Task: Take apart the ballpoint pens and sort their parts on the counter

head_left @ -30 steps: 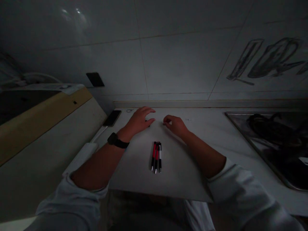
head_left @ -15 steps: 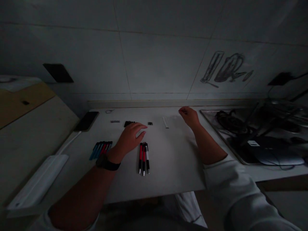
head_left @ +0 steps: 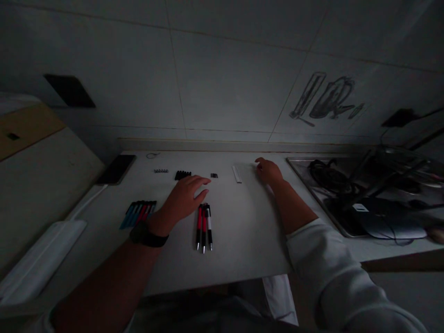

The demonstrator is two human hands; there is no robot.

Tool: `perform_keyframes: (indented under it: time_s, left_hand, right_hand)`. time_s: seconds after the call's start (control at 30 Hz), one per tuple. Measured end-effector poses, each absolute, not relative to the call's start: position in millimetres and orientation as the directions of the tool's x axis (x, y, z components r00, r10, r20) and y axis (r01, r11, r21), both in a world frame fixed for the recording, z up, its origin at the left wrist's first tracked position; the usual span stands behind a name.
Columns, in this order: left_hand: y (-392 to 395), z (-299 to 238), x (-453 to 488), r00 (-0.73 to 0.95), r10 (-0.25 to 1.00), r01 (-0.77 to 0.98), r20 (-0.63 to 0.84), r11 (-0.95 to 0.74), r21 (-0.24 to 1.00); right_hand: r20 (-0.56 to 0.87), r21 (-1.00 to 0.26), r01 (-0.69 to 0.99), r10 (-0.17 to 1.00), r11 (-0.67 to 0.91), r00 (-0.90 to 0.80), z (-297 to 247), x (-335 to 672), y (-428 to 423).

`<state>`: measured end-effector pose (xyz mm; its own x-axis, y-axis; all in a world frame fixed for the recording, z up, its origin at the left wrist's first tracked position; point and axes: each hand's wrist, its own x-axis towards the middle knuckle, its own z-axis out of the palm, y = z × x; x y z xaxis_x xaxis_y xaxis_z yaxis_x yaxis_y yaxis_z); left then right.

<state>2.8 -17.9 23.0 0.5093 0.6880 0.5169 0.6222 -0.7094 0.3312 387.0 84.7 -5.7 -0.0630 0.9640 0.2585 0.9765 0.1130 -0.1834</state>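
Note:
Three pens (head_left: 204, 226), red and white with black grips, lie side by side on a white sheet (head_left: 243, 240) on the counter. My left hand (head_left: 183, 196), a black watch on its wrist, rests flat with fingers stretched out just left of and above the pens. My right hand (head_left: 268, 170) sits farther back with curled fingers, beside a small white strip (head_left: 237, 174). A bundle of blue and red pens (head_left: 138, 213) lies to the left. Small black parts (head_left: 182, 175) and tiny pieces (head_left: 161, 170) lie in a row at the back.
A dark phone (head_left: 115, 169) lies at the back left with a white cable running to a white block (head_left: 38, 261). A metal sink (head_left: 364, 194) on the right holds black cables and a dark object. A tiled wall stands behind the counter.
My view has swung right and back. My left hand drew back from the far edge to beside the three pens. My right hand moved right toward the white strip.

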Motion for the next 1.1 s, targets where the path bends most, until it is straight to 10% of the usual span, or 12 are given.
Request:
perform_keyframes:
  time_s: [1.1]
  left_hand:
    - [-10.4,17.4,-6.7,0.467,0.737,0.679,0.489,-0.653,0.336]
  right_hand:
    - [0.279,-0.258,0.948,0.954,0.186,-0.112,-17.3,386.2,86.8]
